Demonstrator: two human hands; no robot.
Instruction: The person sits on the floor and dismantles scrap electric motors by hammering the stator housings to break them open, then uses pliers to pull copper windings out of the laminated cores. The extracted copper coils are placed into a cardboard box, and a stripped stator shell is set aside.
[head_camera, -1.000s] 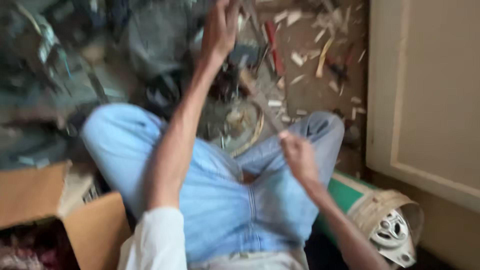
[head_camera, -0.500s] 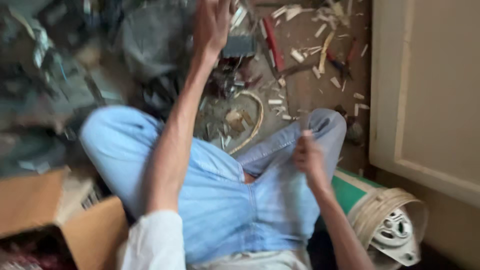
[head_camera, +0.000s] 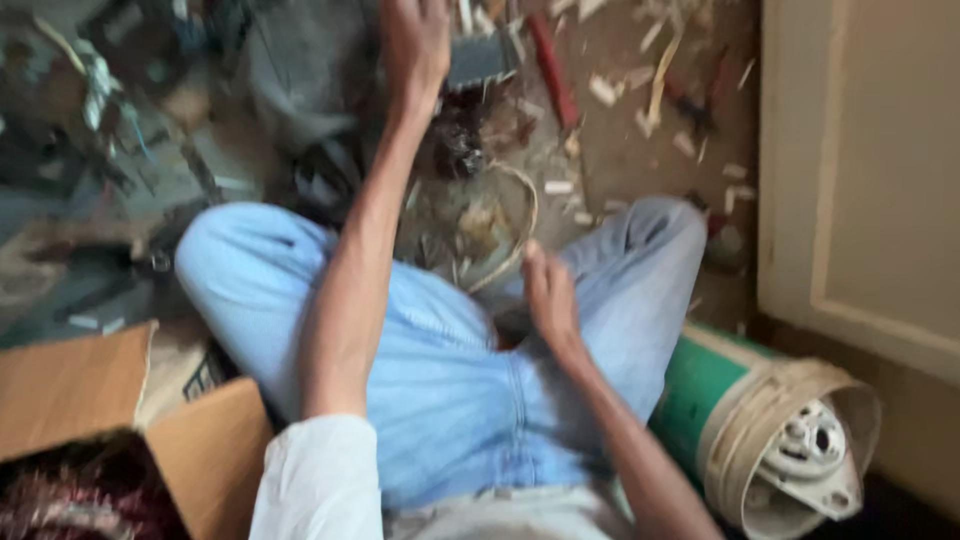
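I sit on the floor with legs in light blue jeans (head_camera: 440, 390) bent apart. My left hand (head_camera: 415, 45) reaches far forward to a dark flat object (head_camera: 480, 60) at the top of the view; the blur hides whether the fingers grip it. My right hand (head_camera: 548, 295) rests low between my knees, fingers loosely curled, near a thin pale curved strip (head_camera: 520, 225) on the floor. Nothing clear shows inside that hand.
Wood chips and scraps (head_camera: 650, 70) litter the brown floor, with a red-handled tool (head_camera: 552, 70) among them. An open cardboard box (head_camera: 120, 420) stands at lower left. A green cylinder with a white metal end (head_camera: 770, 430) lies at right, below a cream door panel (head_camera: 870, 170).
My left hand has stretched further forward and up. My right hand has drifted slightly left and lower between the knees. The view has shifted a little.
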